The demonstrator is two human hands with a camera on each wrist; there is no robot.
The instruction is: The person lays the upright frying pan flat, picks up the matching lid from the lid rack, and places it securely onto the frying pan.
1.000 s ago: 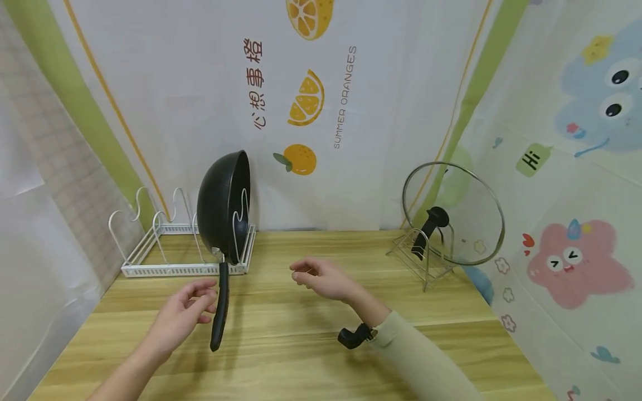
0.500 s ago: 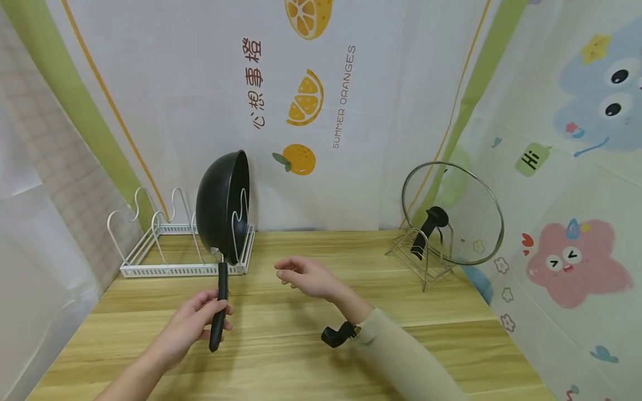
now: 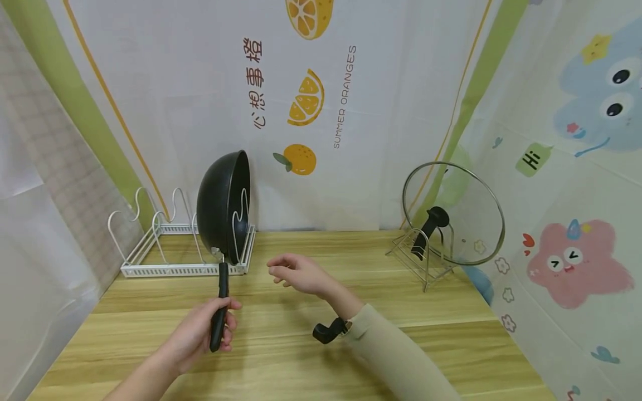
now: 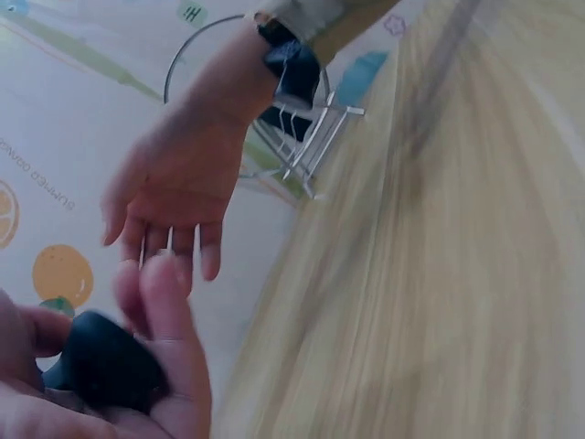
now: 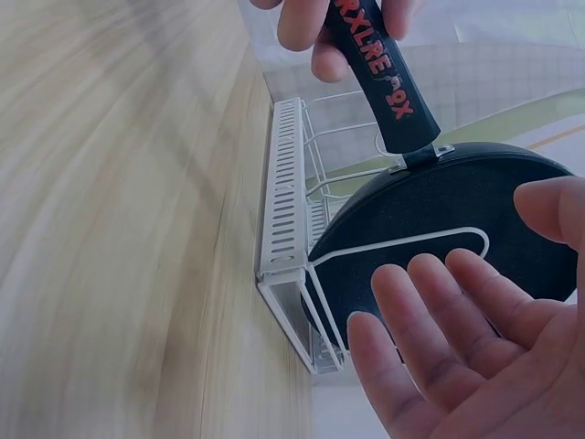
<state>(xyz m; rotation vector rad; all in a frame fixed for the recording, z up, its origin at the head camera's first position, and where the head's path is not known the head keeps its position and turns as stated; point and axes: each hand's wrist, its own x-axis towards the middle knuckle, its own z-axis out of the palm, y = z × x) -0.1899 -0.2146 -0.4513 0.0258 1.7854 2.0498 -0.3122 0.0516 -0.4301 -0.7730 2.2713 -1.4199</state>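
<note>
Black pan point(image 3: 224, 206) standing on edge in the end slot of a white wire rack point(image 3: 150, 262) at the back left of the wooden worktop point(image 3: 311, 356), handle point(image 3: 219, 306) pointing out toward the viewer. Left hand point(image 3: 203, 331) wrapped around the far end of the handle, fingers and thumb curled about it; grip confirmed in the left wrist view, with the black handle end point(image 4: 105, 361) held in the palm. Right hand point(image 3: 296, 273) empty, hovering over the worktop just right of the pan, fingers relaxed and slightly spread point(image 5: 457, 347), touching nothing.

Progress, as judged: grasp on the handle made; pan not yet lifted, its body resting between the rack's wire loops point(image 5: 402, 247). Removal from the rack remaining.

Further right, well apart: glass lid point(image 3: 453, 211) with a black knob, leaning upright in a metal stand point(image 3: 418, 259).

Legible writing: red lettering on the handle, apparently "RXLRE PX" point(image 5: 370, 50), partly hidden by fingers; "SUMMER ORANGES" point(image 3: 345, 97) and a column of Chinese characters point(image 3: 256, 83) on the backdrop; "Hi" point(image 3: 531, 160) on the right-hand wall.
</note>
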